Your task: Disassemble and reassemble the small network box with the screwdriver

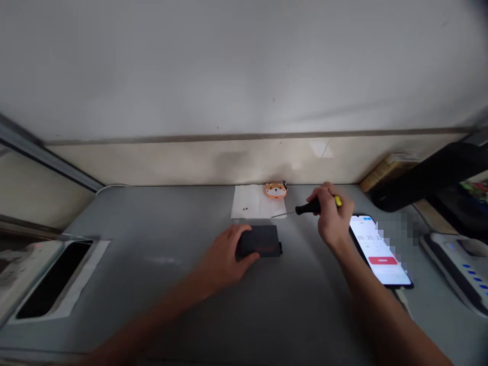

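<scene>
My left hand grips the left end of a flat black rectangular box, thumb along its near edge and fingers at the far edge. A small dark tab sticks out from the box's right side. In my right hand is a screwdriver with a black and yellow handle. Its thin shaft points left, and the tip is over the near edge of a white paper, apart from the box. Tiny dark pieces, perhaps screws, lie on the paper.
An orange dog-face case sits on the paper's right part. To the right are a lit phone showing a timer, a black cylinder and a device with blue lights. A dark-screened phone lies at left. A wall closes off the back.
</scene>
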A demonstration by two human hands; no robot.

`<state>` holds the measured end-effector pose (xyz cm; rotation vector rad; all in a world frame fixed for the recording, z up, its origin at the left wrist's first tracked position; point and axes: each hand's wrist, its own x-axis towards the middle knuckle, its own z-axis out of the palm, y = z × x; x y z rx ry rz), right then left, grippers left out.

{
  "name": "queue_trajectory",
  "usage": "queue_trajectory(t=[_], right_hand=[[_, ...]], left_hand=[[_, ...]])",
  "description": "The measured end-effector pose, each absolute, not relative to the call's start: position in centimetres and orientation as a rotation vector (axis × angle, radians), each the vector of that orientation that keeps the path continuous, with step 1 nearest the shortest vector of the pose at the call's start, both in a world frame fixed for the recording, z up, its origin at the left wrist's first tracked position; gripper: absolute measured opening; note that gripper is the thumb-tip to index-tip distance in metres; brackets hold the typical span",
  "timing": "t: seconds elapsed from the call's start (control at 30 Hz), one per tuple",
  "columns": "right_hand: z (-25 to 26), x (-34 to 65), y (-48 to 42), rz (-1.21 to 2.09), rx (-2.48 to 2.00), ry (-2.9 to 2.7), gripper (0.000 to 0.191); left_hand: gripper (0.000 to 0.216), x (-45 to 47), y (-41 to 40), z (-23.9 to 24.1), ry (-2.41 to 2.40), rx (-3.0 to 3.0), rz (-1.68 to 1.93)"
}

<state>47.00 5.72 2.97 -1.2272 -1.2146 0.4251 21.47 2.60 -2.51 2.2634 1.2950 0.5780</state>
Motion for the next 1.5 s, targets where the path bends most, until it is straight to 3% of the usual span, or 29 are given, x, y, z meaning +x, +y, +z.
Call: queue_trajectory(t=[0.23,0.4,0.7,0.9,1.5], right_hand=[[0.2,46.7,4.7,0.262,-1.273,-1.382,0.033],[0.2,46.8,4.7,0.204,-1.206,-1.504,0.032],[-0.4,46.3,4.9,0.365,-1.284,-1.302,0.036],[-0.1,46.2,4.8,0.414,-1.301,-1.268,0.036],[0.5,46.7,5.2,0.711,-1.292,-1.195,0.033]], left_hand=[[0.026,21.7,4.2,-1.3,1.152,2.168,0.614],[0.025,23.1,4.5,-1.5,1.147,2.201,0.669],[0.035,22.5,7.1,-0.8,0.902,2.314,0.513],[0.042,22.8,8.0,-1.7,0.93,2.21,0.65],[0.021,22.4,6.1,-2.6,0.959,2.342,0.877]])
